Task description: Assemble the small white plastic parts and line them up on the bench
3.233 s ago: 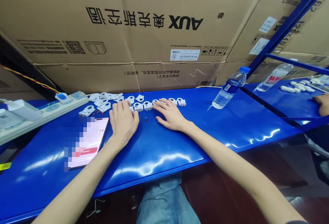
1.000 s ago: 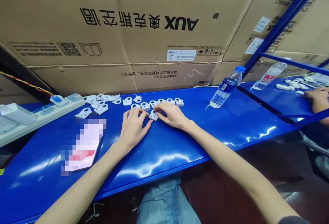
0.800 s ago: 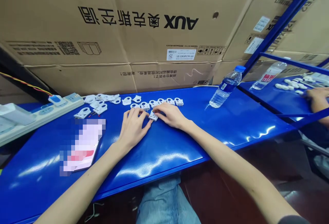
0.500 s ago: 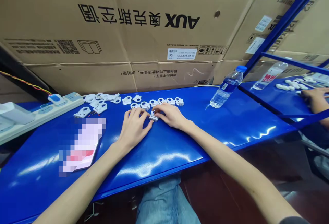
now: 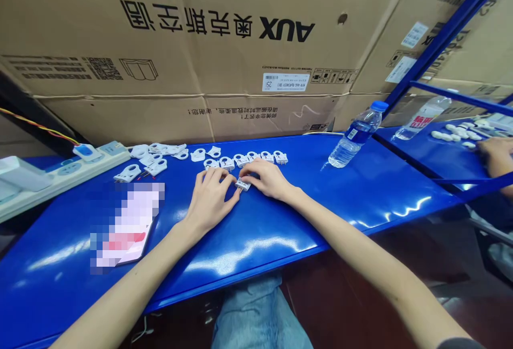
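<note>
Between both hands a small white plug (image 5: 242, 184) is held just above or on the blue table, its metal pins pointing toward me. My left hand (image 5: 210, 195) grips its left side with thumb and fingers. Pinching the right and upper side is my right hand (image 5: 267, 179); its fingers cover part of the plug. Just behind the hands stands a row of white plugs with ring handles (image 5: 280, 157), pins forward. More loose white ring-handled pieces (image 5: 155, 164) lie heaped to the left.
A pink phone (image 5: 128, 226), partly pixelated, lies left on the blue table (image 5: 256, 229). A power strip (image 5: 76, 175) runs along the left edge. A water bottle (image 5: 355, 138) stands right, before the blue frame (image 5: 441, 33). Beyond it is another person's hand (image 5: 497, 154). Cardboard (image 5: 224, 71) walls the back.
The plug between my hands has tipped, so its printed face shows more and its ring less. Both hands have shifted only slightly.
</note>
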### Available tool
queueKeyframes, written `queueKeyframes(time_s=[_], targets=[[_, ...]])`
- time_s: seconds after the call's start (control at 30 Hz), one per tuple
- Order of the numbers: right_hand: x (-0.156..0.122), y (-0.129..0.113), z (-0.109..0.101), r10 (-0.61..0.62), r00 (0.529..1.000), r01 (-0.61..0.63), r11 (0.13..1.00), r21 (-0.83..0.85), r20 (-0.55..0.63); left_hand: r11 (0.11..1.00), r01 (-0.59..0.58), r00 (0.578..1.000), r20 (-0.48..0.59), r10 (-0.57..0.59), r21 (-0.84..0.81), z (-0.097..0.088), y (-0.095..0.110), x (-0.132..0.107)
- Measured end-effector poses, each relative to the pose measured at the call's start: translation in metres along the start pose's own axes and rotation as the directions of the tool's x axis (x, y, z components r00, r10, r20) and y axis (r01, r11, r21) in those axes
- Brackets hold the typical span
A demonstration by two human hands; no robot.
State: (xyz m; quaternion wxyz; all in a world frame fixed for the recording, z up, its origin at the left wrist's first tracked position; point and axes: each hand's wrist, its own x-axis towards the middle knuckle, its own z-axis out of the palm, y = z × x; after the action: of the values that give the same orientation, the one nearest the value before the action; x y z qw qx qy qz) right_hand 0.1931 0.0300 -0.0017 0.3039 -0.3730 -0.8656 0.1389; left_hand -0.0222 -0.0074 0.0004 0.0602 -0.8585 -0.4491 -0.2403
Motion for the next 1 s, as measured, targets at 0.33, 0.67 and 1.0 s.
queueKeyframes(time_s=[0.33,0.67,1.0], targets=[[0.0013,0.0013,0.0,-0.053,0.998,0.053,0.998,0.021,-0.025,1.0,-0.006,1.0,0.006,0.005,0.023,-0.0011,0.0009,-0.0002],[-0.0008,0.0012,0.0003,-0.068,0.998,0.068,0.998,-0.004,0.003,1.0,-0.017,1.0,0.014,0.017,0.008,0.0001,0.0031,0.0003],[-0.0009,0.0033,-0.0047,-0.061,0.998,0.061,0.997,-0.055,0.015,1.0,-0.014,1.0,0.026,0.014,-0.022,-0.0007,0.0022,0.0003]])
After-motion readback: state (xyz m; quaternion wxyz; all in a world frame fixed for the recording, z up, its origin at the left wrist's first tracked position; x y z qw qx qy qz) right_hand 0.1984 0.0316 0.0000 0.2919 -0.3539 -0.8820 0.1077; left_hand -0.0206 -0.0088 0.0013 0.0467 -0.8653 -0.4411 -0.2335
